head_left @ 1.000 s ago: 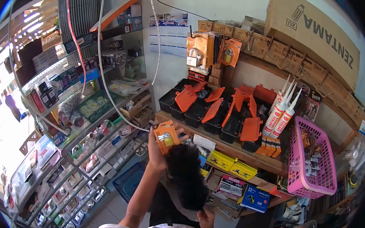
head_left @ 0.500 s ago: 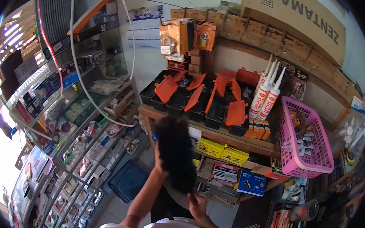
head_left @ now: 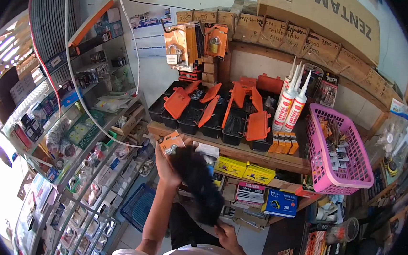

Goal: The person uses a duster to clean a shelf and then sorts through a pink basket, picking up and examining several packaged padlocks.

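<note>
My left hand (head_left: pixel 168 168) is closed around an orange-and-white blister pack (head_left: pixel 171 142) with a shiny metal piece inside, held up in front of the shelf edge. A fluffy black duster (head_left: pixel 198 187) slants across the middle of the view, its upper end against the pack and partly covering my left fingers. At its lower end my right hand (head_left: pixel 226 235) grips it; the handle itself is mostly hidden. Beyond my left hand, black organizer boxes with raised orange lids (head_left: pixel 177 102) stand on the wooden shelf (head_left: pixel 278 158).
White sealant tubes (head_left: pixel 289 105) stand behind small orange boxes (head_left: pixel 284 142). To their right a pink basket (head_left: pixel 341 181) holds small packets. Packaged padlocks (head_left: pixel 175 51) hang above the organizers. A glass display case (head_left: pixel 79 189) fills the left side, with a blue basket (head_left: pixel 135 208) on the floor.
The duster has swung down and right at its top, uncovering the blister pack in my left hand. My left hand has risen slightly to the left. The view has shifted a little.
</note>
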`<act>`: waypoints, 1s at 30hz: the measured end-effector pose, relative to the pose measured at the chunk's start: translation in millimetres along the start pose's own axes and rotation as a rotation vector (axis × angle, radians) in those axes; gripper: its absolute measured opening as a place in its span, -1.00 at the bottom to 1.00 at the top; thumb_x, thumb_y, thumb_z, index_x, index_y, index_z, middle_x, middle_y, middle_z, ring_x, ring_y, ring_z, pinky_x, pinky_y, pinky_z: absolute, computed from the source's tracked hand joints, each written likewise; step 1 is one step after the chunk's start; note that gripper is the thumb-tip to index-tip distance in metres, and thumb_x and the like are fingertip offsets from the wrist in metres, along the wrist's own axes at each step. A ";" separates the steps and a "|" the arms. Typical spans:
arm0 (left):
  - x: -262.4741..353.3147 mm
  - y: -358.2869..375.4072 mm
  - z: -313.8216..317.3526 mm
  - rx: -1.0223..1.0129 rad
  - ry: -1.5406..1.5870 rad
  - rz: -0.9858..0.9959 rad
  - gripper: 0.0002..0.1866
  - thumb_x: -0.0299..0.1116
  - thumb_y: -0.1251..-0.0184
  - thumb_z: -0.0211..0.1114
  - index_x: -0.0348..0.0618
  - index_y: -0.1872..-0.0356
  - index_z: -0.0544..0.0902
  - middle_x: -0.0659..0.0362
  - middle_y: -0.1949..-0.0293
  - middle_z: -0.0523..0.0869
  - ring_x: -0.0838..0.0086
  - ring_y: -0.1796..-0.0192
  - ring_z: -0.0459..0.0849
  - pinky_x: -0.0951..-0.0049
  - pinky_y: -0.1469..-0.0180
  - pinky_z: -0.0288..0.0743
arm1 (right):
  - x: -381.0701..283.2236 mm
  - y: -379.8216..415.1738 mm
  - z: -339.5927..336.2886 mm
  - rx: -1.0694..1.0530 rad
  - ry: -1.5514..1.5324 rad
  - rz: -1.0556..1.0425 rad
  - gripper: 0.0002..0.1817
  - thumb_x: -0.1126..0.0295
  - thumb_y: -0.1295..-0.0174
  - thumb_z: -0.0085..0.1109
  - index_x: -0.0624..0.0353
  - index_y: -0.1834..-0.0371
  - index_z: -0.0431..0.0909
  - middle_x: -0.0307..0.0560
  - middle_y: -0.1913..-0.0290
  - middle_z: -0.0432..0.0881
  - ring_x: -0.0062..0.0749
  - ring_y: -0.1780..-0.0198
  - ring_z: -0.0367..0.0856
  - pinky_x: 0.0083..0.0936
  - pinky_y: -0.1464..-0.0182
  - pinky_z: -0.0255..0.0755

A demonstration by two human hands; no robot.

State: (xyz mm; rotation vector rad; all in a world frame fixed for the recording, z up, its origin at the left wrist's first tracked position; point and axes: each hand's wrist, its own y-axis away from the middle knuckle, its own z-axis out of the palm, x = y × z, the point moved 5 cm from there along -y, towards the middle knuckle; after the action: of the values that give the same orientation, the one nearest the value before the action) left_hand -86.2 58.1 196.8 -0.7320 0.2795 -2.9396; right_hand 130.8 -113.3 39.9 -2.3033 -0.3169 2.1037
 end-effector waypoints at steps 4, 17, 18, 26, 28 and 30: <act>-2.6 -10.8 3.6 -0.006 0.074 -0.060 -0.26 0.22 -0.46 -0.25 -0.31 -0.22 0.42 -0.07 -0.08 0.60 0.02 -0.07 0.61 0.04 -0.22 0.43 | 15.4 -3.4 -13.9 0.014 0.068 -0.023 -0.92 0.58 -0.30 0.06 0.32 0.25 0.56 -0.25 0.54 0.46 -0.64 0.46 0.38 -0.58 0.40 0.34; -17.9 -17.9 20.2 -0.141 0.013 -0.079 -0.17 0.31 -0.42 -0.23 -0.32 -0.32 0.34 -0.11 -0.12 0.59 -0.06 -0.22 0.51 -0.04 -0.26 0.39 | 30.5 -7.9 -23.9 -0.046 0.107 0.002 -0.69 0.56 -0.28 0.18 0.30 -0.09 0.57 -0.18 0.34 0.66 -0.65 0.42 0.47 -0.62 0.35 0.40; -17.5 -17.8 23.6 -0.211 0.015 -0.062 -0.17 0.30 -0.42 -0.23 -0.33 -0.32 0.34 -0.10 -0.12 0.59 -0.05 -0.23 0.50 -0.03 -0.28 0.38 | 33.5 -13.0 -28.0 0.037 0.063 -0.010 -0.71 0.55 -0.29 0.17 0.31 -0.08 0.57 -0.20 0.38 0.64 -0.67 0.44 0.45 -0.63 0.37 0.39; -21.6 -30.9 22.5 -0.351 0.071 -0.179 -0.17 0.30 -0.43 -0.25 -0.31 -0.34 0.34 -0.15 -0.25 0.48 0.02 -0.30 0.45 0.05 -0.36 0.27 | -5.6 -51.6 -40.0 0.043 -0.006 -0.037 -0.70 0.50 -0.30 0.20 0.35 -0.07 0.57 -0.27 0.51 0.54 -0.69 0.50 0.44 -0.68 0.42 0.37; -14.8 -33.0 16.8 0.079 -0.148 -0.026 -0.08 0.40 -0.34 -0.20 -0.34 -0.33 0.31 -0.17 -0.15 0.53 -0.13 -0.17 0.53 -0.07 -0.24 0.40 | -30.8 -58.8 -34.6 -0.011 0.029 -0.034 -0.83 0.49 -0.33 0.11 0.28 0.44 0.46 -0.29 0.59 0.44 -0.69 0.52 0.37 -0.66 0.48 0.24; -25.1 -40.9 5.7 -0.272 -0.005 -0.182 -0.16 0.34 -0.38 -0.16 -0.28 -0.32 0.34 -0.13 -0.19 0.50 -0.08 -0.19 0.52 0.00 -0.25 0.42 | -28.9 -61.3 -35.1 -0.024 0.069 -0.037 -0.88 0.48 -0.33 0.15 0.33 0.18 0.51 -0.27 0.55 0.50 -0.69 0.51 0.41 -0.65 0.46 0.30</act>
State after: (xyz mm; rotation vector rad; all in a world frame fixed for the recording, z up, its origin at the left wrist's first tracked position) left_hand -63.6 100.8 198.5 -0.8379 0.6556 -3.1058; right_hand 154.3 -53.0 80.5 -2.3577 -0.3829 2.0095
